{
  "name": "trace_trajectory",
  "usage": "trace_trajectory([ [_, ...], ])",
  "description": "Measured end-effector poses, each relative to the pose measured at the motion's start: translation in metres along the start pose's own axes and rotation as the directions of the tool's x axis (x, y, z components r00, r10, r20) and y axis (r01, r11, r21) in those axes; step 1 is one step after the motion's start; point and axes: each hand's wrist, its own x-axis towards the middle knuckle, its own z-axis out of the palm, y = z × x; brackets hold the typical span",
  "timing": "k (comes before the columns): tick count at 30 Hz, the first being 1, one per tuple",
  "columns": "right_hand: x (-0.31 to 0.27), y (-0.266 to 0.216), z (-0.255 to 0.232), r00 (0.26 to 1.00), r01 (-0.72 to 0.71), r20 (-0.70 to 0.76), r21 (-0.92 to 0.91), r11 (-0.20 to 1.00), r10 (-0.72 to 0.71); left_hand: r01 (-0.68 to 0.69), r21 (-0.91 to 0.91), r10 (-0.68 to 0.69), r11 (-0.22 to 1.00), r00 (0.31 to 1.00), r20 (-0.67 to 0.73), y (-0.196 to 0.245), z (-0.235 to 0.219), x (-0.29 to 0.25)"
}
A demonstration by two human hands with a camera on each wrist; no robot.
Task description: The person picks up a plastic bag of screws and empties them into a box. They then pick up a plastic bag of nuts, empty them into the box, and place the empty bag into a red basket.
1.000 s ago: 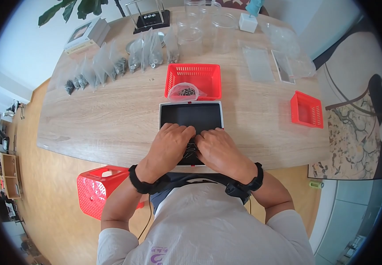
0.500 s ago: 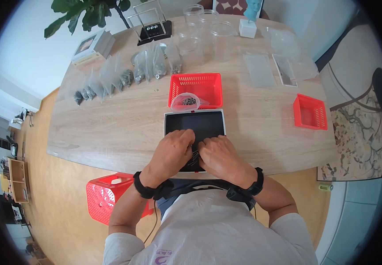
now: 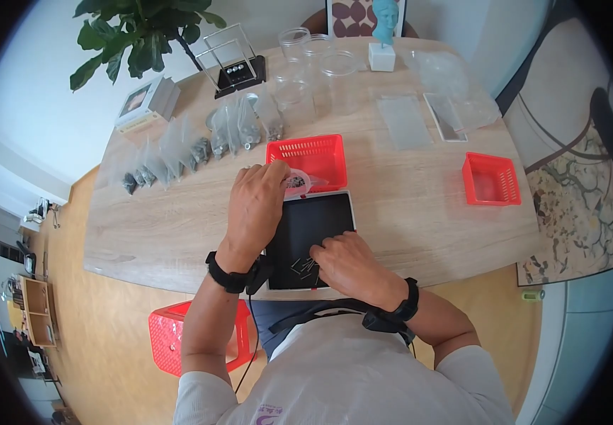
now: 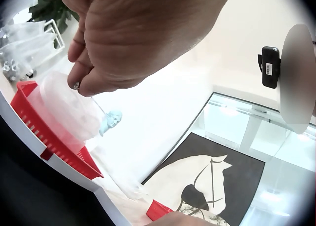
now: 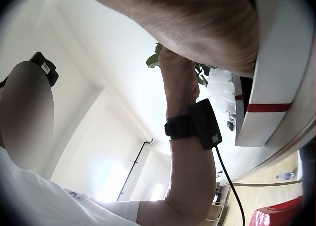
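My left hand (image 3: 257,205) is at the near left corner of a red basket (image 3: 335,159), beside a clear plastic bag (image 3: 312,183) of small metal screws. In the left wrist view its thumb and fingers pinch a tiny shiny screw (image 4: 76,86) close over the bag. My right hand (image 3: 352,265) is over the right side of a black-lined white box (image 3: 313,219), fingers curled down. Its fingertips are right by several loose, long metal screws (image 3: 305,268) on the black lining. I cannot tell whether those fingers grip one.
Several bags of hardware (image 3: 200,149) line the back left, near a Newton's cradle (image 3: 239,74). Clear jars (image 3: 296,92) and a blue bust (image 3: 386,21) stand behind. A small red basket (image 3: 492,180) sits at right. Below the table is a red stool (image 3: 168,340).
My left hand has moved forward from the box to the bag in the basket. The right hand stays over the box, and the loose screws show more now.
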Motion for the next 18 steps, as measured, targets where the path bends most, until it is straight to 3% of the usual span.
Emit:
trace_trajectory([
  [3,0.001,-0.001,0.001,1.0,0.002,-0.008,-0.001,1.0,-0.002,0.006,0.006,-0.006,1.0,1.0,0.016,0.001,-0.002,-0.001],
  [5,0.001,-0.001,0.0,1.0,0.007,-0.012,0.007,1.0,-0.007,-0.019,0.03,0.021,0.999,0.997,-0.075,0.004,-0.003,-0.002],
  [9,-0.002,0.0,-0.006,0.996,0.031,-0.08,0.065,0.997,-0.026,0.024,0.001,-0.024,1.0,0.999,-0.033,0.011,-0.01,-0.027],
  [11,-0.003,0.004,-0.007,0.992,0.035,-0.124,0.135,0.99,-0.018,-0.055,-0.097,0.074,0.994,0.976,0.202,0.011,-0.007,-0.051],
  [12,-0.003,0.005,-0.009,0.985,0.043,-0.172,0.205,0.978,-0.007,-0.05,-0.1,0.069,0.994,0.978,0.198,0.013,-0.005,-0.063],
  [14,0.0,0.007,-0.02,0.98,0.041,-0.197,0.233,0.972,0.006,0.006,-0.149,0.064,0.989,0.885,0.461,0.018,0.0,-0.083],
  [18,0.021,0.009,-0.043,0.95,0.056,-0.309,0.293,0.955,0.039,-0.021,-0.154,0.08,0.988,0.916,0.394,0.02,0.026,-0.106],
])
